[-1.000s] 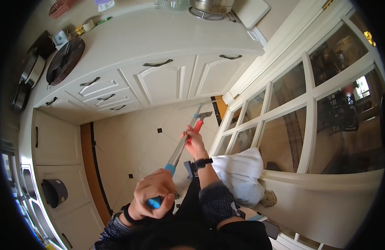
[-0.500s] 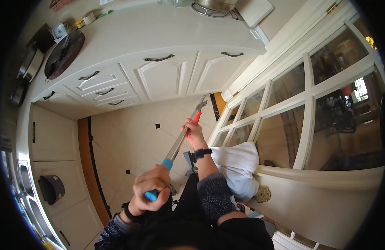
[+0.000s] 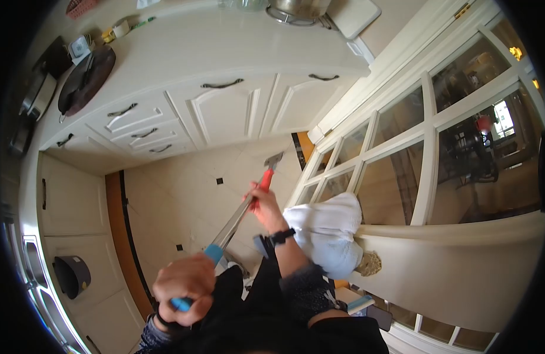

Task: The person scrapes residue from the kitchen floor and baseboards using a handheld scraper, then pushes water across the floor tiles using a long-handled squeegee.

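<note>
My left hand [image 3: 185, 288], slightly blurred, is wrapped round the blue grip [image 3: 214, 252] of a long metal pole [image 3: 235, 220]. A blue end [image 3: 181, 304] of the pole shows below that fist. Farther forward, my right hand [image 3: 265, 210] is closed at the far part of the pole, by the red handle [image 3: 266, 179] of a scraper. The scraper's grey metal head [image 3: 273, 160] points away from me over the tiled floor. Whether the scraper is fixed to the pole or only held against it, I cannot tell. A dark band [image 3: 281, 236] is on my right wrist.
White cabinets [image 3: 226, 112] under a countertop [image 3: 196, 41] stand ahead. On the right are a glass-paned door [image 3: 429, 127] and a white towel [image 3: 328, 218] close to my right arm. A dark bin [image 3: 73, 275] hangs on the left cabinets. Tiled floor [image 3: 166, 200] lies between.
Both hands have moved left and the pole has come back towards me, its scraper head now nearer. My left hand has dropped lower, and the view has shifted slightly.
</note>
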Demonstrator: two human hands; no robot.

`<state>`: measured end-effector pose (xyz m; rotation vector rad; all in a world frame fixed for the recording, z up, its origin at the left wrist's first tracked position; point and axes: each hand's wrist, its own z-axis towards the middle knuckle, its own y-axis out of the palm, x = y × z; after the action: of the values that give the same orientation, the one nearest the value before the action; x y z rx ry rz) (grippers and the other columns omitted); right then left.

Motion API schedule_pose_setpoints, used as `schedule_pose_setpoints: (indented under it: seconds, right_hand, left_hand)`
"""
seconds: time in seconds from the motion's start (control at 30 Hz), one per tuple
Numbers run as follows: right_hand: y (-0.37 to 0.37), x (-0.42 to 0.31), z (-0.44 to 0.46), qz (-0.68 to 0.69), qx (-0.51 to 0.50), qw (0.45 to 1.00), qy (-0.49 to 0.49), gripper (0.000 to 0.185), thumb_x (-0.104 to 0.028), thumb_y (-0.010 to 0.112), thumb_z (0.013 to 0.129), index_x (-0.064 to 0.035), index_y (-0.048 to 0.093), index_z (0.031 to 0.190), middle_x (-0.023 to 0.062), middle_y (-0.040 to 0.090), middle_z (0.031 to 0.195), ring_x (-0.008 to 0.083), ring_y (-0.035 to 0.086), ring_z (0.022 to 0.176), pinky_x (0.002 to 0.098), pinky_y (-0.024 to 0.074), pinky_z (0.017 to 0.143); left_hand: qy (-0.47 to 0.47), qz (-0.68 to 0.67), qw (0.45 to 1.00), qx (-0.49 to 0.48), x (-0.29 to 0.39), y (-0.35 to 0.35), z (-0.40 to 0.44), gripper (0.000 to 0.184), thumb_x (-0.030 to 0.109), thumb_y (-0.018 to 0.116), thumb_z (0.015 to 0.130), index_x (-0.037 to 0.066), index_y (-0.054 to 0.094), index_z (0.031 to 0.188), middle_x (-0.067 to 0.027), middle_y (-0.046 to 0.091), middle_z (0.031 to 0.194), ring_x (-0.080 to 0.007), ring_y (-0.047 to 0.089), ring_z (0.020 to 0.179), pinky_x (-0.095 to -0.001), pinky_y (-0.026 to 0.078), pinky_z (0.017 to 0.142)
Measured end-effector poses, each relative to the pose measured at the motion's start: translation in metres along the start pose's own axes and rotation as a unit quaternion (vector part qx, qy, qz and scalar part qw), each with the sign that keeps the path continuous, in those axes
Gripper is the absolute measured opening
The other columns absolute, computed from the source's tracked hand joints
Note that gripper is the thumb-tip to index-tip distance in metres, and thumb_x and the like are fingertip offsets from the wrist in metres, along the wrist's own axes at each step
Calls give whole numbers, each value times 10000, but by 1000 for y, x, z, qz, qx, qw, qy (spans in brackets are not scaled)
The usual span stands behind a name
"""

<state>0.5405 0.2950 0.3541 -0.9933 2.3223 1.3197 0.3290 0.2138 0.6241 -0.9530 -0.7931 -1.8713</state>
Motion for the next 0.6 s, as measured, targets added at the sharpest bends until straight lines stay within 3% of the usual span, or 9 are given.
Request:
schedule_pose_setpoints:
  seconds: [0.07,0.17,0.23,0.33,0.4,0.53,0.6]
  right_hand:
    - [-22,3,20,-5,28,999,-15,372,-31,526,839,-51,420,1195,69,594,759,194,647,665,293,490,470]
    - [-17,8,15,19,28,999,-3,350,-51,532,842,-79,433,1176,66,605,774,196,649,671,282,485,464]
    - [-7,20,0,59,15,998,17,312,-68,536,845,-104,447,1142,70,615,789,206,654,683,308,525,465]
    - [22,38,-30,61,-10,998,33,273,-78,544,851,-114,458,1107,80,628,807,209,661,698,357,575,483]
    - [44,59,-52,55,-24,998,36,203,-95,540,871,-131,493,1065,86,631,835,177,636,659,331,558,483]
    - [88,90,-100,93,-65,990,85,206,-163,561,895,-132,497,1089,95,634,854,183,658,676,417,598,547]
    - [102,89,-117,82,-72,988,105,198,-168,554,910,-106,495,1089,92,626,840,186,665,670,400,591,532]
  left_hand:
    - [-47,42,997,-42,-31,2,-13,229,77,623,687,40,443,550,-62,493,523,-226,491,467,-349,416,554]
    - [-45,37,995,-81,-29,-10,-4,186,39,588,634,34,430,537,-66,479,521,-227,485,471,-364,420,570]
    - [-64,24,992,-105,-5,-19,-1,176,29,558,587,44,399,515,-57,479,507,-219,479,452,-365,417,550]
    - [-101,23,982,-160,38,-39,5,213,7,571,622,56,390,522,-54,482,523,-217,471,453,-367,422,566]
    - [-110,22,980,-164,69,-50,8,211,6,574,622,59,397,521,-55,488,511,-219,478,438,-364,427,543]
    - [-122,10,960,-251,123,-76,6,188,41,638,631,89,492,521,-46,581,535,-178,590,482,-345,487,549]
    - [-132,21,958,-255,157,-85,0,195,70,669,655,91,513,540,-41,601,556,-165,606,503,-342,496,558]
